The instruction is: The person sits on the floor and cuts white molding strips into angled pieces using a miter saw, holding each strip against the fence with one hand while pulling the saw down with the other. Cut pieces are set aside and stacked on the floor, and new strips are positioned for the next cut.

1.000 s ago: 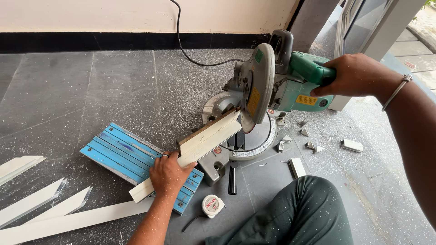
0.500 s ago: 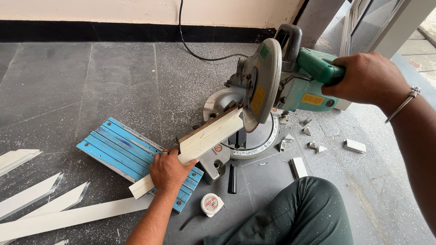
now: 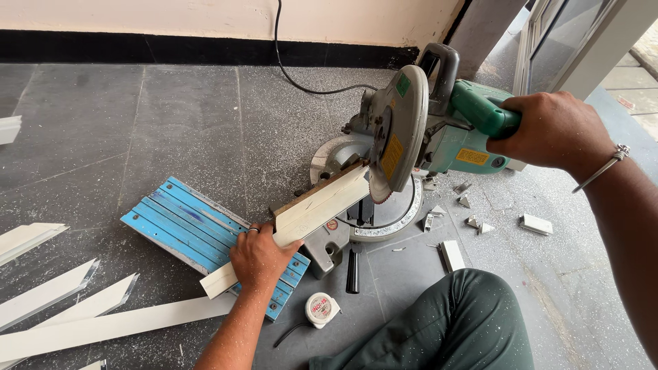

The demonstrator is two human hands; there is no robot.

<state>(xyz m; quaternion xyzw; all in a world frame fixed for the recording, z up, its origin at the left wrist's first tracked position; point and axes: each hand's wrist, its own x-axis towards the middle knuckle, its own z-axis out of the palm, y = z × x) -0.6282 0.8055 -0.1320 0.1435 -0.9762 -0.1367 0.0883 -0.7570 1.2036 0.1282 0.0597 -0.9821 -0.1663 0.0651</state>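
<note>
— Right hand [image 3: 552, 130]?
— Clenched around the green handle [image 3: 480, 109] of the miter saw [image 3: 404, 147], blade guard tipped down at the strip's far end.
— Left hand [image 3: 257, 257]?
— Fingers grasping the white trim strip [image 3: 308, 216], pressing it onto the saw base, near end jutting over the blue slatted board [image 3: 185, 223].
— Around them?
— Tape measure [image 3: 321, 308] on the floor by the knee; white offcuts [image 3: 480, 223] scattered right of the saw; long white strips [image 3: 103, 325] lying at left.

My saw's guard [image 3: 404, 130] is dull grey metal, its handle [image 3: 483, 109] glossy green plastic. The trim strip [image 3: 312, 212] I press looks smooth, matt cream; the floor [image 3: 137, 137] is speckled grey stone.
</note>
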